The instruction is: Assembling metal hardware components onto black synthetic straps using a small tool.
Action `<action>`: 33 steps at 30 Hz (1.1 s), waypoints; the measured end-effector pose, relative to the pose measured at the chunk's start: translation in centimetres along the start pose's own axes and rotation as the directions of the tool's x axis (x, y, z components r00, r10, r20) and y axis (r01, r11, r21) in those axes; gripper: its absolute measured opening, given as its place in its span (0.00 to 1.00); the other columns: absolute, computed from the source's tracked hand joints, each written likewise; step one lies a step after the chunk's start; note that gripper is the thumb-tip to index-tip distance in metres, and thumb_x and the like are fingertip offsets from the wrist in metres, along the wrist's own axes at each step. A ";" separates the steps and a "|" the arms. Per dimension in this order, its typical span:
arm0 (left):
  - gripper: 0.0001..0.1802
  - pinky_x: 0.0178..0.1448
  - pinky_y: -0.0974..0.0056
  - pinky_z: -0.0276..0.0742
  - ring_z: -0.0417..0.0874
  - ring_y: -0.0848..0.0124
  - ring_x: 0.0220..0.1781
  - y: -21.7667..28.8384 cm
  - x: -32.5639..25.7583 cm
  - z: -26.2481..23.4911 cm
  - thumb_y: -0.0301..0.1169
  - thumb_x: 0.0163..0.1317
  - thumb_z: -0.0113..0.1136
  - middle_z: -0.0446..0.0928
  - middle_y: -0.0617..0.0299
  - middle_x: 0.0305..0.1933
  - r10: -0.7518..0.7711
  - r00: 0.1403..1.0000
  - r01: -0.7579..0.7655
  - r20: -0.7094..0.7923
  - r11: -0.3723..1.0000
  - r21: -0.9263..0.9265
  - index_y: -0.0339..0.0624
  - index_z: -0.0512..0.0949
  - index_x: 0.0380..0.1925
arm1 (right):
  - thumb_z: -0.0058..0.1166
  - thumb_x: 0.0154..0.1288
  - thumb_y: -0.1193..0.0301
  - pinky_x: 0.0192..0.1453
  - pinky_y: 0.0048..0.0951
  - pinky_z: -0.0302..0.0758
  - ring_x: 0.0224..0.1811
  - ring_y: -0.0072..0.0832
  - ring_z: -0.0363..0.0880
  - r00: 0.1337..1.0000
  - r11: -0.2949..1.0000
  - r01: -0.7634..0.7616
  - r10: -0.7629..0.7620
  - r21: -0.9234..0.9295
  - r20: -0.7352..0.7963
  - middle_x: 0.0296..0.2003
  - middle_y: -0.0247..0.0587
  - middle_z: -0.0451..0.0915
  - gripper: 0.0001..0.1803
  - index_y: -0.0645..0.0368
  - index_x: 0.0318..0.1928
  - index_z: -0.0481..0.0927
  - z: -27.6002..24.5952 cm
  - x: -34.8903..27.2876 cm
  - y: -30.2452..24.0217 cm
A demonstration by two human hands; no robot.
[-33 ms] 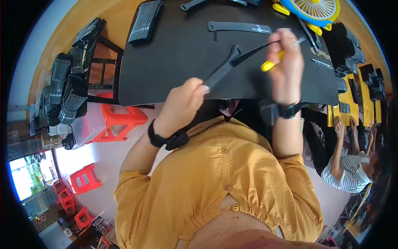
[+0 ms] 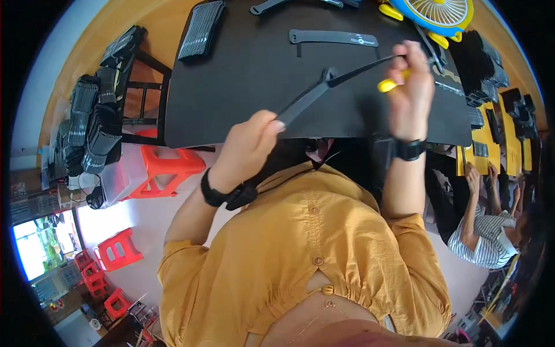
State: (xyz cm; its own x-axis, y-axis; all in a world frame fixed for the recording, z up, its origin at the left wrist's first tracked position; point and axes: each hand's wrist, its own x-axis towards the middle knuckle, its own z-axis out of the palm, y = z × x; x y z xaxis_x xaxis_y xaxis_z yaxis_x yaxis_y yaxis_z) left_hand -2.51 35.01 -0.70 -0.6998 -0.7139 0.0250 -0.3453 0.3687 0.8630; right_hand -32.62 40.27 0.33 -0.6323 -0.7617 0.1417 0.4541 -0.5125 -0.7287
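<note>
My left hand (image 2: 251, 139) grips the wide end of a long black strap (image 2: 312, 95) and holds it above the black table mat (image 2: 248, 75). The strap runs up and to the right to my right hand (image 2: 411, 92). That hand pinches the thin end together with a yellow-handled tool (image 2: 386, 85); the tool's working end is hidden behind the fingers. Both wrists wear black watches. A second black strap (image 2: 332, 37) lies flat on the mat beyond my hands.
A bundle of black straps (image 2: 199, 23) lies at the mat's far left, and a blue and yellow fan (image 2: 439, 11) stands at the far right. More strap piles (image 2: 92, 121) sit on the left. Red stools (image 2: 167, 165) stand below. A person in a striped shirt (image 2: 485, 234) works at the right.
</note>
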 end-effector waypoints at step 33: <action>0.12 0.32 0.76 0.74 0.77 0.81 0.28 2.0 11.3 -4.1 0.32 0.68 0.59 0.78 0.67 0.31 -0.099 0.887 0.209 0.451 0.957 -0.200 0.36 0.79 0.46 | 0.50 0.75 0.57 0.17 0.11 0.63 0.18 0.12 0.75 0.951 0.621 -0.156 0.305 -0.768 0.054 0.28 0.34 0.83 0.19 0.60 0.52 0.80 -0.6 -1.4 -3.5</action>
State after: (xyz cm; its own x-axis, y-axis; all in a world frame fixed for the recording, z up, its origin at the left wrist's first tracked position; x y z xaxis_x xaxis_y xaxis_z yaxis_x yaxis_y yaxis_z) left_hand -8.58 25.22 3.36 -0.8686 -0.4012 -0.2909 -0.3513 0.0844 0.9324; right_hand -33.75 43.38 2.31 -0.4290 -0.9018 -0.0516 -0.1017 0.1049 -0.9893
